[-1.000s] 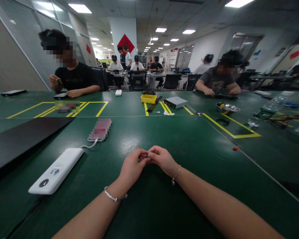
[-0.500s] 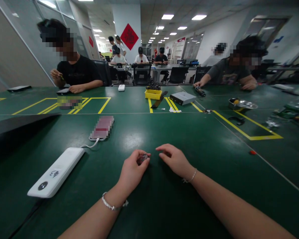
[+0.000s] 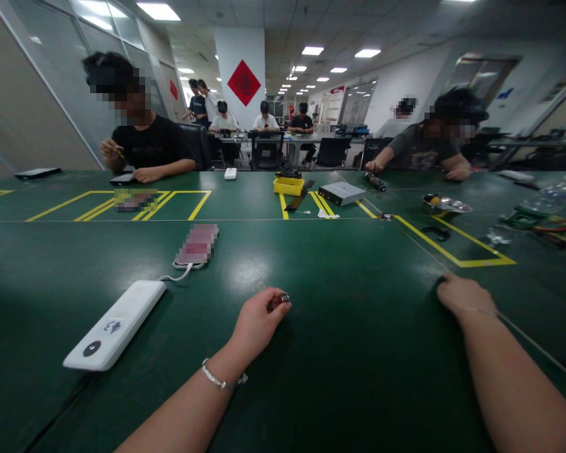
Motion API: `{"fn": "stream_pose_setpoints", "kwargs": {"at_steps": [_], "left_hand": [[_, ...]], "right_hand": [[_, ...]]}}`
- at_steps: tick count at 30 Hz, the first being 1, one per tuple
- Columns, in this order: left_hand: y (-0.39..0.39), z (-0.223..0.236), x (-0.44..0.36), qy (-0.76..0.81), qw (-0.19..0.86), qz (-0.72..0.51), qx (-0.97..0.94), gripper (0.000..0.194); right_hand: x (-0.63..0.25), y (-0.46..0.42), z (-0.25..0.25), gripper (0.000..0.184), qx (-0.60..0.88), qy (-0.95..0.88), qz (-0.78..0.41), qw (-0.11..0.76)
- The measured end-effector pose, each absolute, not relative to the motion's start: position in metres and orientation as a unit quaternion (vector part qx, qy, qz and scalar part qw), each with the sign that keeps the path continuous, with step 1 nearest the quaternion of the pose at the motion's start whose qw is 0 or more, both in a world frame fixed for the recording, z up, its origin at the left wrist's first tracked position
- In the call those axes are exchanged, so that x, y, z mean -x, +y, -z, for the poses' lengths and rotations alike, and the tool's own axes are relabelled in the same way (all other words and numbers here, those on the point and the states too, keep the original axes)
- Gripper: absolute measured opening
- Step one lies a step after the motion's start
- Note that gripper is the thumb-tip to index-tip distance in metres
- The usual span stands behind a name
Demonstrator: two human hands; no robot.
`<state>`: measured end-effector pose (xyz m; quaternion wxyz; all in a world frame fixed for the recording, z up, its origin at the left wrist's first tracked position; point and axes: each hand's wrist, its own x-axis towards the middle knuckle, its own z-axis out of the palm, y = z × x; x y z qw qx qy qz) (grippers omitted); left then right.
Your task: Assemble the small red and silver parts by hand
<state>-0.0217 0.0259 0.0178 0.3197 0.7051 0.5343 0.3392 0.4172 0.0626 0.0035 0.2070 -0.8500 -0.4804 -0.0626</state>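
Note:
My left hand [image 3: 263, 316] is closed above the green table [image 3: 349, 352], its thumb and fingers pinching a small shiny metallic piece [image 3: 285, 297]. Most of that piece is hidden by the fingers, so its kind does not show. Far to the right, my right hand [image 3: 465, 297] is down at the table top beside the thin seam line, just short of the yellow tape. Its fingers are curled and drawn together. Whatever lies under or between them is hidden by the hand.
On my left lie a white power bank [image 3: 117, 324] and a phone [image 3: 197, 245] joined by a white cable. Farther off are a yellow box [image 3: 288, 186], a grey box [image 3: 341, 192], a metal dish [image 3: 446, 204] and a black curved piece [image 3: 436, 233]. Two people sit across the table.
My right hand has moved from beside the left hand far right, to where a small red-orange piece lay; that piece no longer shows. My left hand keeps its pinch. The view has shifted slightly.

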Motion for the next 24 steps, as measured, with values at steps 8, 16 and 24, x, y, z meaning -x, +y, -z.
{"fn": "stream_pose_setpoints", "kwargs": {"at_steps": [8, 16, 24], "left_hand": [[0.027, -0.014, 0.024, 0.528, 0.323, -0.345, -0.706, 0.017], [0.024, -0.014, 0.022, 0.533, 0.307, -0.339, -0.712, 0.018], [0.016, -0.02, 0.016, 0.524, 0.24, -0.332, -0.747, 0.014]], "right_hand": [[-0.382, 0.066, -0.029, 0.016, 0.858, -0.467, -0.022, 0.211], [-0.201, 0.054, -0.038, 0.026, 0.537, -0.595, -0.473, 0.365], [-0.148, 0.024, -0.035, 0.015, 0.484, -0.571, -0.512, 0.42]]}}
